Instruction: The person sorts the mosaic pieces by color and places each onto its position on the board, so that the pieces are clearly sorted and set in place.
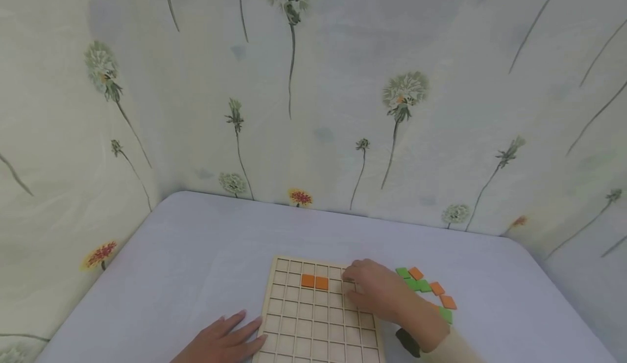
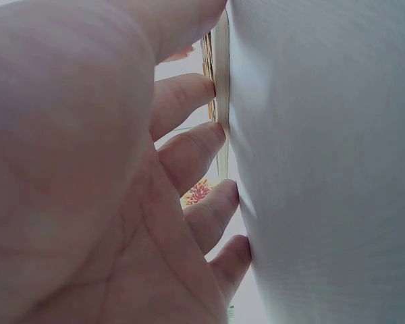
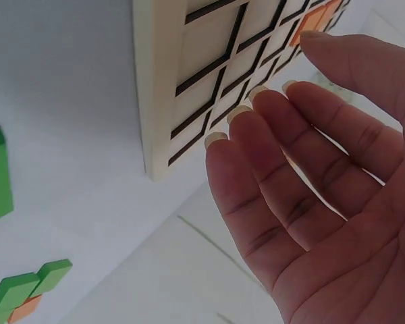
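Note:
A pale wooden grid board (image 1: 305, 327) lies on the white-covered table. Two orange square tiles (image 1: 314, 282) sit side by side in its upper cells. My left hand (image 1: 222, 341) rests by the board's left edge with fingers spread, and the left wrist view shows fingertips (image 2: 216, 138) touching that edge. Over the upper right of the board hovers my right hand (image 1: 379, 292). Its fingers (image 3: 263, 162) are loosely bent, the thumb stands apart from them, and nothing shows between them in the right wrist view.
Right of the board lie several loose green tiles (image 1: 423, 285) and orange tiles (image 1: 448, 302), partly hidden by the right forearm. A dark object (image 1: 408, 342) shows at the right wrist. Behind the table hangs a flower-printed cloth (image 1: 323, 102).

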{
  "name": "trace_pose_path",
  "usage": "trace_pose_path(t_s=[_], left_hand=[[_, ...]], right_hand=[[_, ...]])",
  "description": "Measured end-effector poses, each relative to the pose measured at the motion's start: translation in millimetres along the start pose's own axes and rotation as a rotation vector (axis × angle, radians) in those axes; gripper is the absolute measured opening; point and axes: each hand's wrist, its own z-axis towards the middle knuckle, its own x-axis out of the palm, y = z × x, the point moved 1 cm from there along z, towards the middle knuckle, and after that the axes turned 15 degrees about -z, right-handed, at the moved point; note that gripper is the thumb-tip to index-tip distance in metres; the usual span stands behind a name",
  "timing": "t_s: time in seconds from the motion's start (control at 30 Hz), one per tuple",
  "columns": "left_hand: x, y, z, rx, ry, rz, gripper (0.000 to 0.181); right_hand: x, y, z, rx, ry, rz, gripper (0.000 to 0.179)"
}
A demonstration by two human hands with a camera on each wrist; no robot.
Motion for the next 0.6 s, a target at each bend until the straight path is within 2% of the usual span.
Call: trace_pose_path(t_s=[0.27,0.6], left_hand=[[0.1,-0.4,-1.7,0.039,-0.051,0.052,0.068],[1.1,-0.5,-1.9,0.036,-0.043,0.029,0.07]], right_hand=[[0,-9,-13.9,-0.018,-0.053,-0.004,0.021],[3,-15,-27.6,0.052,0.002,0.016,0.02]])
